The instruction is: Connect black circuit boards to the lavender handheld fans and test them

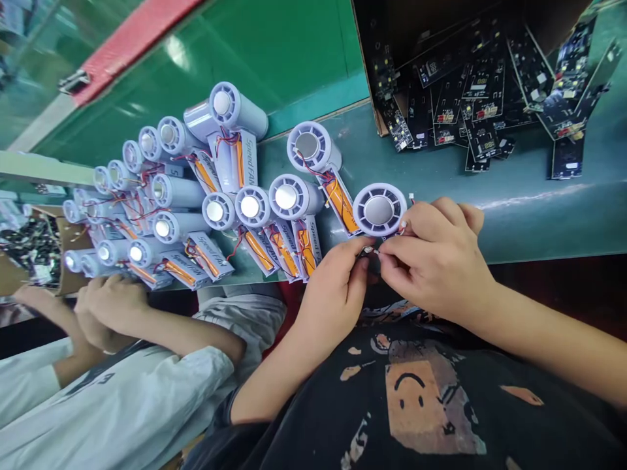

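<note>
My left hand (340,281) is closed in a pinch at the table's front edge. Between its thumb and forefinger shows the tip of a small dark piece, apparently a circuit board (366,251); most of it is hidden. My right hand (435,251) is closed too, its fingertips meeting the left ones on a thin red wire with a small plug (377,251). Just beyond both hands, a lilac handheld fan (379,209) stands with its round silver-centred end up. Another small white plug (411,196) sticks out beside my right knuckles.
Several lilac fans (255,205) with orange batteries and loose wires crowd the left of the green table (514,215). Black circuit boards (484,140) spill from a cardboard box (368,65) at back right. A co-worker's hands (110,307) are at far left, near another box of boards (36,248).
</note>
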Demonstrator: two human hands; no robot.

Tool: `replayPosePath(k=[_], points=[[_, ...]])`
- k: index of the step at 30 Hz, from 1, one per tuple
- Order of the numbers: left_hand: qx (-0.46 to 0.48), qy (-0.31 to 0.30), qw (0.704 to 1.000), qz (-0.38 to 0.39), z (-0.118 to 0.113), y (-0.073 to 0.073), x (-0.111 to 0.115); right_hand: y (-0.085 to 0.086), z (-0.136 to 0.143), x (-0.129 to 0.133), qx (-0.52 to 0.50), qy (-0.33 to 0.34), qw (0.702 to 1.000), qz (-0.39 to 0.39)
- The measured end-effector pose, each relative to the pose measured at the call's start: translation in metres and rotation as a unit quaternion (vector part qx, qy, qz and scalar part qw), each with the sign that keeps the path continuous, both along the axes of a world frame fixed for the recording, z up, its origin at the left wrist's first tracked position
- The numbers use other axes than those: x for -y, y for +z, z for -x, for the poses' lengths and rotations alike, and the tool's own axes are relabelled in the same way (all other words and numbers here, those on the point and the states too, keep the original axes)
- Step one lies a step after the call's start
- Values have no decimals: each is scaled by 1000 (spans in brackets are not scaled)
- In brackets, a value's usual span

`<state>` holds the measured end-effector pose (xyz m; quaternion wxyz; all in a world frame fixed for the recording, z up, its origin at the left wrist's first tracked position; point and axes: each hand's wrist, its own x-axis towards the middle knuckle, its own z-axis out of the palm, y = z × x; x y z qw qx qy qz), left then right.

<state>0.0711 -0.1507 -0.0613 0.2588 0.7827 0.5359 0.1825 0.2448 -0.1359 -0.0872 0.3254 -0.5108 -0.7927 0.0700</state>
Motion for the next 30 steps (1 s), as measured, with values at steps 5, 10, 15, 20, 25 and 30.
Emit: replayPosePath(k=[5, 10, 15, 20, 25, 30], points=[[-33, -19, 999, -26, 0, 0, 0, 2, 1, -2, 7, -8, 1000, 5], [-45, -24, 998, -38, -1, 0, -1, 2, 0, -3, 14, -1, 1000, 7], [-51, -18, 998, -26, -1, 0, -1, 4, -1, -2, 26, 7, 998, 50], [-58, -18, 998, -29, -2, 0, -1, 2, -1, 0, 1, 7, 998, 70], [-48, -17, 998, -27, -3, -1, 0, 2, 1, 0, 6, 3, 998, 60], [-64, -11, 998, -26, -3, -2, 3, 5, 2, 0, 25, 12, 999, 33]])
